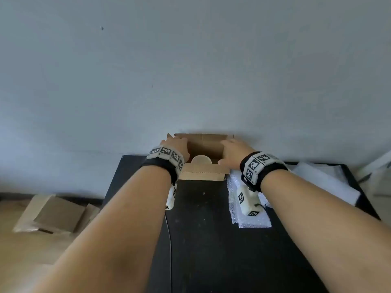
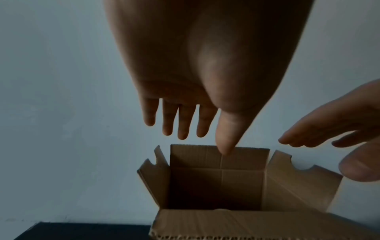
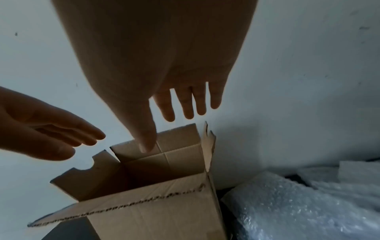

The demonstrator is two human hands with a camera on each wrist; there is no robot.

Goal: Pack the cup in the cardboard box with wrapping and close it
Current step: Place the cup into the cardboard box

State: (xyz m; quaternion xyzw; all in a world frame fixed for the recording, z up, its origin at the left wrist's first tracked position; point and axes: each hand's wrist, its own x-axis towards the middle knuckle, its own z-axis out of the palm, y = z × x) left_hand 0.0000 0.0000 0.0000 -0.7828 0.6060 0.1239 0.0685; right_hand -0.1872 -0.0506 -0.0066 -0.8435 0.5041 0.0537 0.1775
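Note:
An open cardboard box (image 1: pixel 206 148) stands at the far edge of the black table (image 1: pixel 201 229), against the wall. Inside it the cup (image 1: pixel 201 160) shows only as a pale round rim in the head view; both wrist views leave the inside dark. The box (image 2: pixel 216 186) has its side flaps up and its near flap (image 1: pixel 203 173) folded out towards me. My left hand (image 1: pixel 175 144) (image 2: pixel 212 139) hovers over the left flap with fingers straight and holds nothing. My right hand (image 1: pixel 232 149) (image 3: pixel 158 133) does the same over the right side of the box (image 3: pixel 154 203).
Bubble wrap (image 1: pixel 234 199) (image 3: pixel 298 211) lies on the table just right of the box. White foam sheets (image 1: pixel 325 182) lie further right. Flattened cardboard (image 1: pixel 55 214) rests on the wooden floor to the left. The grey wall (image 1: pixel 190 70) stands directly behind the box.

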